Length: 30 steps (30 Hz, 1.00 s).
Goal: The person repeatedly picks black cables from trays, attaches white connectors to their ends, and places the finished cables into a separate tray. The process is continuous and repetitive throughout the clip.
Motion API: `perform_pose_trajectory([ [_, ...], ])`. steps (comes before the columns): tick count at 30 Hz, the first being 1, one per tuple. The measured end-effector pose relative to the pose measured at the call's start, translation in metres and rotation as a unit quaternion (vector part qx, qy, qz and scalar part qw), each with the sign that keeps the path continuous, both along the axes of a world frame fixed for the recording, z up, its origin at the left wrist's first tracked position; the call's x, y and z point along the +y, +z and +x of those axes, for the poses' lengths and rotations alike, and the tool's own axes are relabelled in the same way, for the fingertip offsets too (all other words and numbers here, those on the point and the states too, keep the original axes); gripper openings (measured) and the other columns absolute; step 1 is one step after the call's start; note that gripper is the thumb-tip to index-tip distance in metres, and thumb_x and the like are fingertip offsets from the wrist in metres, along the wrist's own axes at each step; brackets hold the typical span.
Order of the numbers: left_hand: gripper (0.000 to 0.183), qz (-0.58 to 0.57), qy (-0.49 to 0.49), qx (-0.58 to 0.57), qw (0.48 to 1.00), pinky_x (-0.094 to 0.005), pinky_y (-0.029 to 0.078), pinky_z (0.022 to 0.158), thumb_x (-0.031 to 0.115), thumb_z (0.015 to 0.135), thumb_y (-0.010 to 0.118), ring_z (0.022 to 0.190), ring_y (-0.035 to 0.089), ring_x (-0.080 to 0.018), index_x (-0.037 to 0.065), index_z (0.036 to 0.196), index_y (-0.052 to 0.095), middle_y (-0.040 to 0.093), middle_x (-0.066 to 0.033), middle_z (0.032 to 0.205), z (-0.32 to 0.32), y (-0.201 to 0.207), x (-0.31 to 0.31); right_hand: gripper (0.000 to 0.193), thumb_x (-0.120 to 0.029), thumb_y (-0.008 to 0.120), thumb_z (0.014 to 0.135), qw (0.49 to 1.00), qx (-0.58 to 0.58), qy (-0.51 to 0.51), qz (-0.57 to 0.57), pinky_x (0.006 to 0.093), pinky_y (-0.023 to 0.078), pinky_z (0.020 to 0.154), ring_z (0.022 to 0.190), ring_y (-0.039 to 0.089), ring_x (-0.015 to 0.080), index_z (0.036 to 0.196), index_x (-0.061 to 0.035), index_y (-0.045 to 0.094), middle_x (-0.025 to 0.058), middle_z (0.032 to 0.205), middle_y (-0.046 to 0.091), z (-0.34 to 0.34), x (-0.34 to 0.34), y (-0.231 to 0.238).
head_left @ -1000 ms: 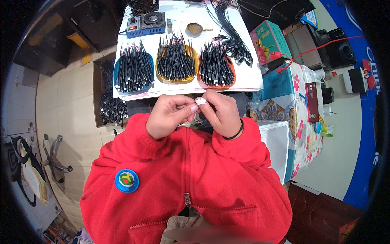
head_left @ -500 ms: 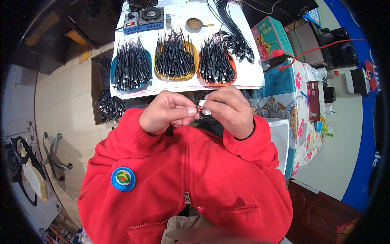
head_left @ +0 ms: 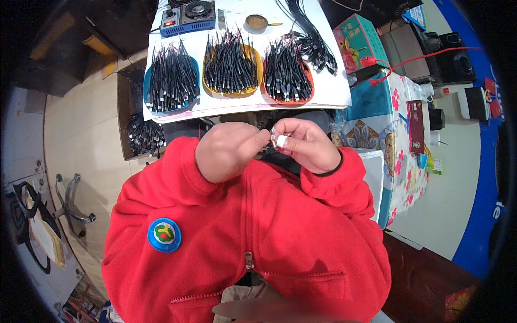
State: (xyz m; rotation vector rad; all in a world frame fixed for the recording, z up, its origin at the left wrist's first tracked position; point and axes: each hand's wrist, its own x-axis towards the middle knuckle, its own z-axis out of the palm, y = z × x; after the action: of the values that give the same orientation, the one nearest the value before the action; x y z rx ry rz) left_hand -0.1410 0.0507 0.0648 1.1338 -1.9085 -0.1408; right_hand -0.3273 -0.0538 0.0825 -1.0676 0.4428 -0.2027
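- Pinching one small white piece [head_left: 283, 140] between thumb and fingers, one right hand [head_left: 309, 144] sits before one red fleece jacket [head_left: 210, 231].
- One left hand [head_left: 227, 149] has fingertips close to it; whether they grip anything, I cannot tell.
- Three on one white table [head_left: 338, 97]: blue plastic tray [head_left: 196, 81], yellow plastic tray [head_left: 260, 63], orange plastic tray [head_left: 291, 102], each heaped with uncountable black cables [head_left: 230, 69].

A green-and-pink box [head_left: 371, 46] stands near a floral tablecloth [head_left: 407, 183], a chair base [head_left: 67, 206] on tiled floor [head_left: 89, 140].
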Motion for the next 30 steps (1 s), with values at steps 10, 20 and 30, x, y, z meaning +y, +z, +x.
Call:
perform_pose_trajectory([
  [10, 0.01, 0.218, -0.018, 0.286, 0.933, -0.0312, 0.05, 0.055, 0.002, 0.081, 0.063, 0.061, 0.063, -0.0255, -0.003, 0.089, 0.065, 0.063, -0.0127, 0.071, -0.001, -0.001, 0.003, 0.03, -0.002, 0.068, 0.065, 0.641, -0.008, -0.116, -0.758, 0.0352, 0.046, 0.072, 0.081, 0.056, 0.0286, 0.094, -0.0045, 0.06, 0.0084, 0.088, 0.059, 0.006, 0.012, 0.013],
  [20, 0.018, 0.034, 0.036, 0.103, 0.993, -0.0346, 0.048, 0.053, 0.001, 0.078, 0.064, 0.061, 0.06, -0.0248, -0.004, 0.095, 0.062, 0.06, -0.0117, 0.071, -0.007, -0.007, 0.009, 0.013, -0.011, 0.059, 0.09, 0.981, 0.083, -0.087, -0.154, 0.0206, 0.041, 0.067, 0.077, 0.052, 0.0088, 0.099, -0.0013, 0.058, 0.0029, 0.089, 0.059, 0.0, 0.02, 0.008],
  [30, 0.009, 0.081, 0.026, 0.161, 0.983, -0.0273, 0.047, 0.053, 0.003, 0.084, 0.062, 0.059, 0.06, -0.0162, -0.003, 0.091, 0.065, 0.062, -0.011, 0.069, -0.004, -0.004, 0.007, 0.024, -0.004, 0.067, 0.07, 0.708, 0.008, -0.101, -0.699, 0.0367, 0.045, 0.07, 0.084, 0.056, 0.0284, 0.092, -0.0037, 0.058, 0.011, 0.091, 0.059, 0.008, 0.016, 0.012],
])
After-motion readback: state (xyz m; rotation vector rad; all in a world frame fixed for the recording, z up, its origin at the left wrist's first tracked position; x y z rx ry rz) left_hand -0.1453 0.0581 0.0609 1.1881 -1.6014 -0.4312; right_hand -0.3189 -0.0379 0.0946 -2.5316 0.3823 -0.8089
